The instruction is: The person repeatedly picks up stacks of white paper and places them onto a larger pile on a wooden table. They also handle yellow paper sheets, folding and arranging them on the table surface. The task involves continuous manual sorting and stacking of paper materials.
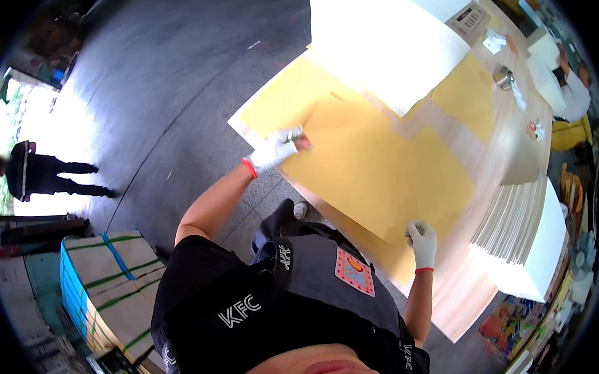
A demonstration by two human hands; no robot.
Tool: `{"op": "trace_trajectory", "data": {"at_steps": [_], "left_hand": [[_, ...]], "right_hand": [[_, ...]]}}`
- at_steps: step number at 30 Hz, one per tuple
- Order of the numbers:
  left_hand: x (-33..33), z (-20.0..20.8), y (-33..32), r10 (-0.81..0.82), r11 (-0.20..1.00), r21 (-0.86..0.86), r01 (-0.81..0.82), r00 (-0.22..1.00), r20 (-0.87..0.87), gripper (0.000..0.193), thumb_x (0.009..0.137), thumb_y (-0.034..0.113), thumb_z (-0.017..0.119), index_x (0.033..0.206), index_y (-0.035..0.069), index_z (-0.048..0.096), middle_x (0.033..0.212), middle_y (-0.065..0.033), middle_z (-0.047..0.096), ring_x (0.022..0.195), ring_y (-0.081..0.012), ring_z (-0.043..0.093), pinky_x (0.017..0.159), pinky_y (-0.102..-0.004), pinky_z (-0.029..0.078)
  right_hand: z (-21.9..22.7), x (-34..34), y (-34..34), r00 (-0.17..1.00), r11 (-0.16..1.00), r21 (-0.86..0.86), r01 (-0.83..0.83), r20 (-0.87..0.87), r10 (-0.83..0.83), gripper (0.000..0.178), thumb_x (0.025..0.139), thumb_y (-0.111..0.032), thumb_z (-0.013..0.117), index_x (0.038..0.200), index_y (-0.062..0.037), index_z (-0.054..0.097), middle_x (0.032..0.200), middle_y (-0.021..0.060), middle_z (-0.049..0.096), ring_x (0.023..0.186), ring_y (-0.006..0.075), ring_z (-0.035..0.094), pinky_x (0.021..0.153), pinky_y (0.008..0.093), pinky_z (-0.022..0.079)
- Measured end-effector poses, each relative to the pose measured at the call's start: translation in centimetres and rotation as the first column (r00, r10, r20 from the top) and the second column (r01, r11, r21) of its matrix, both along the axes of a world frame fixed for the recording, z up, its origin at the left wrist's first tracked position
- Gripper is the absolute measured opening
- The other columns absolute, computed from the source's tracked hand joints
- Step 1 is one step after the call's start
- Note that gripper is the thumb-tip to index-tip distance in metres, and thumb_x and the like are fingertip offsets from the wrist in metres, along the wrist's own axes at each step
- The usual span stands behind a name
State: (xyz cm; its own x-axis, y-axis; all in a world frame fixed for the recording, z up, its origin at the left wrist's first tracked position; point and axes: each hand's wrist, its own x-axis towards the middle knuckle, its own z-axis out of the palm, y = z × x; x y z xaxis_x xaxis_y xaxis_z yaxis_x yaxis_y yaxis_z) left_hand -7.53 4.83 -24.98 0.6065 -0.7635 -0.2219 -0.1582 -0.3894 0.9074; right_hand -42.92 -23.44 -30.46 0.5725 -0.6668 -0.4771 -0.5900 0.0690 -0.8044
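Left hand (278, 148) half-curled at left of yellow sheet (374, 167); right hand (422, 244) curled, near right; spacing probably steadies it; grip on it, cannot tell.

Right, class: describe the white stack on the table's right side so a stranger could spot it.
Find the pale wooden table. Right of the gloved right hand, near the table's right edge, is the white stack. Its layered edges show as many fine lines, unlike the smooth-looking white sheet farther off.
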Motion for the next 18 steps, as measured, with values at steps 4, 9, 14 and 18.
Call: {"op": "trace_trajectory", "data": {"at_steps": [4,9,14,18], "left_hand": [[6.3,-1.0,1.9,-0.083,0.996,-0.013,0.089,0.964,0.251,0.034,0.08,-0.007,0.06,0.111,0.006,0.061,0.114,-0.0049,0.064,0.105,-0.013,0.057,0.088,-0.0242,0.046],[15.0,-4.7,4.3,-0.022,0.984,-0.176,0.023,1.0,0.004,0.054,0.078,-0.014,0.055,0.127,0.007,0.054,0.12,-0.0006,0.058,0.1,-0.0073,0.054,0.085,-0.0211,0.044],[17.3,-7.7,4.8,-0.045,0.999,-0.018,0.042,0.971,-0.236,0.059,0.077,-0.015,0.051,0.132,0.006,0.05,0.118,-0.0007,0.057,0.093,-0.0069,0.056,0.08,-0.021,0.046],[17.2,-7.4,5.0,-0.126,0.986,0.096,0.137,0.986,-0.111,0.06,0.076,-0.01,0.057,0.133,0.007,0.049,0.124,-0.0024,0.055,0.1,-0.0117,0.056,0.086,-0.0244,0.045]], "right_hand": [[0.0,3.0,6.0,0.999,0.834,-0.552,-0.019,-0.053,-0.012,0.037,0.086,-0.03,0.065,0.111,-0.0032,0.06,0.096,0.0123,0.067,0.083,0.0229,0.065,0.071,0.0341,0.05],[-3.1,4.5,8.6,0.921,0.392,-0.857,-0.334,-0.386,-0.059,0.058,0.089,-0.041,0.057,0.135,-0.0093,0.044,0.138,0.0181,0.044,0.126,0.0352,0.041,0.104,0.048,0.031],[-4.4,2.6,8.3,0.885,0.381,-0.847,-0.37,-0.447,-0.134,0.061,0.09,-0.046,0.052,0.139,-0.0103,0.041,0.142,0.0189,0.04,0.131,0.037,0.035,0.109,0.0512,0.023],[-4.7,1.8,7.9,0.878,0.372,-0.844,-0.386,-0.46,-0.134,0.062,0.09,-0.047,0.051,0.14,-0.0105,0.04,0.143,0.0189,0.039,0.133,0.0367,0.034,0.11,0.0507,0.022]]}}
